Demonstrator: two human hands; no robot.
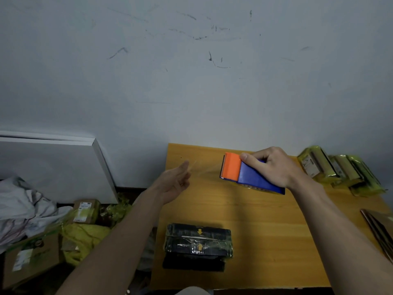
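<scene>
While right hand (274,167) fingers grip tape dispenser (248,177), left hand (175,183) fingers pinch clear tape (204,170).

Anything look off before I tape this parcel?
The black parcel sits near the table's left edge, its clear wrap wrinkled across the middle. Parcels lie heaped on the floor at left. The tape between the left hand and the dispenser in the right hand looks straight.

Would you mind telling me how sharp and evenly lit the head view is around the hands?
Head view: dim, flat light, darker toward the corners; the left hand and the clear tape it pulls are motion-blurred; the right hand on the tape dispenser is sharper; glare streaks the black package.
</scene>
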